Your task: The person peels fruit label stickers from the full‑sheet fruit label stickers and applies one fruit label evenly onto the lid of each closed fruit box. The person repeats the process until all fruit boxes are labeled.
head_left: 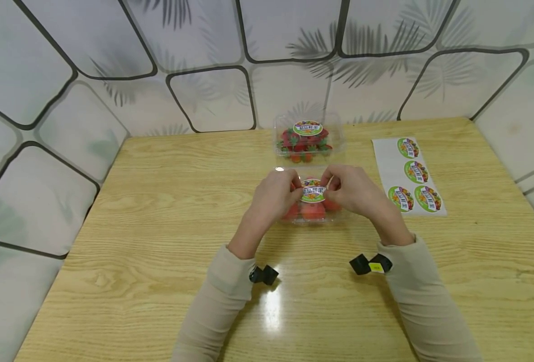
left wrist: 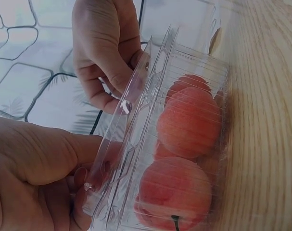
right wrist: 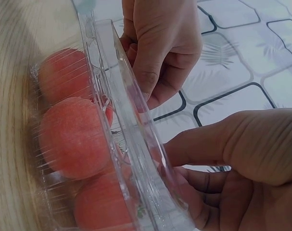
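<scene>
A clear plastic box (head_left: 339, 217) of peaches (head_left: 313, 211) sits on the table with its lid down. A round, colourful fruit label (head_left: 313, 191) lies at the middle of the lid. My left hand (head_left: 273, 195) pinches the label's left edge between thumb and forefinger. At the opposite edge, my right hand (head_left: 354, 190) pinches it likewise. Both hands (left wrist: 37, 173) touch or nearly touch the lid (left wrist: 136, 120) in the left wrist view; the exact contact is hard to tell. Through the box wall in the right wrist view, red-pink peaches (right wrist: 74, 137) show.
Just behind stands a second clear box (head_left: 335, 131) of strawberries (head_left: 300, 146), with a similar label (head_left: 307, 128) on its lid. To the right lies a white backing sheet (head_left: 389, 166) carrying several labels (head_left: 416, 172). The wooden table (head_left: 181, 201) meets a patterned backdrop (head_left: 212, 100).
</scene>
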`<state>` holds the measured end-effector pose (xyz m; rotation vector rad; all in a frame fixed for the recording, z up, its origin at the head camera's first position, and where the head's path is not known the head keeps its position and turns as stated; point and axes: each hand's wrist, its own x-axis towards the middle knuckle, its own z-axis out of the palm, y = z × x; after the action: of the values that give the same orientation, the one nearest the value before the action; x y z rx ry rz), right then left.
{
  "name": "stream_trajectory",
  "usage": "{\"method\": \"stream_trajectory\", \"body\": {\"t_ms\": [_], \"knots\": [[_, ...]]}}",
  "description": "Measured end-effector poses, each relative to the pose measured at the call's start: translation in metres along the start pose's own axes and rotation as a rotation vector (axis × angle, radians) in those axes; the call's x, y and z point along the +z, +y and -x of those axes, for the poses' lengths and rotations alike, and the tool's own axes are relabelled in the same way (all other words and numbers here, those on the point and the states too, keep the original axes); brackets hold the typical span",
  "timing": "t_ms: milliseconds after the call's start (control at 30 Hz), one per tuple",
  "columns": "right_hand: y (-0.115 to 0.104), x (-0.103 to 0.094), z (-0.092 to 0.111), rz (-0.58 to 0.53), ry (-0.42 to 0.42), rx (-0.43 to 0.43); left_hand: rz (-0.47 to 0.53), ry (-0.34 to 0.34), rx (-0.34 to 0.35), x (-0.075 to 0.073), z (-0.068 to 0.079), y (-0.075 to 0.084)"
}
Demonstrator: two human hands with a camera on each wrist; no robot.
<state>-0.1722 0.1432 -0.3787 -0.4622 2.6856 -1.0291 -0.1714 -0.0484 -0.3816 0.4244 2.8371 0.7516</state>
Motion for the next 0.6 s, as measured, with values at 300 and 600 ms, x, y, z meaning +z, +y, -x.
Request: {"method": "stream_trajectory", "body": {"t_ms": [300,600], "knots": [[-0.0003,0.0001,0.0,0.024,0.002,0.0,-0.006,0.003,-0.02,-0.0002,-0.0002,0.0003],[0.0004,-0.0001,0.0001,0.031,-0.002,-0.01,-0.005,0.001,-0.017,-0.0006,0.0001,0.0]]}}
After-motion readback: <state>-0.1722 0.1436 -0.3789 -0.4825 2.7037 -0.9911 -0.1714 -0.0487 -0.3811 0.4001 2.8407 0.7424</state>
